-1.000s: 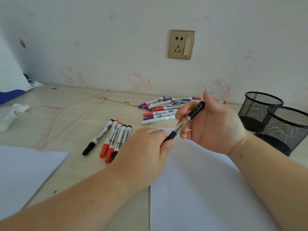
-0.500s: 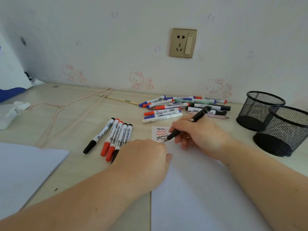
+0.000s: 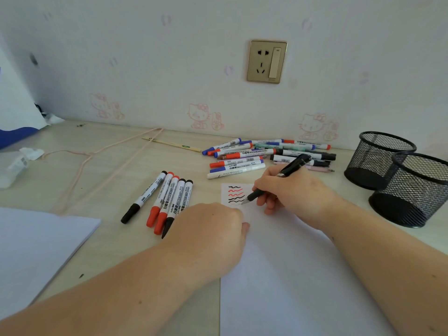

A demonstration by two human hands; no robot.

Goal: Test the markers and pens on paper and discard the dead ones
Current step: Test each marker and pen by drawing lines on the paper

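Observation:
My right hand (image 3: 288, 192) grips a black pen (image 3: 276, 180) with its tip down on the top left corner of a white sheet of paper (image 3: 291, 275), beside several red and black wavy test lines (image 3: 235, 195). My left hand (image 3: 211, 236) rests fisted on the sheet's left edge, holding nothing that I can see. A row of several black and red whiteboard markers (image 3: 167, 200) lies to the left of the sheet. A pile of mixed markers and pens (image 3: 261, 156) lies behind it, near the wall.
Two black mesh pen cups (image 3: 378, 161) (image 3: 417, 190) stand at the right. Another stack of white paper (image 3: 31, 251) lies at the near left. A pink cord (image 3: 97, 166), a wooden stick (image 3: 172, 144) and crumpled tissue (image 3: 17, 163) lie at the back left.
My right hand came down from in front of me and set the black pen's tip on the paper by the test lines. My left hand slid slightly towards me along the sheet's edge.

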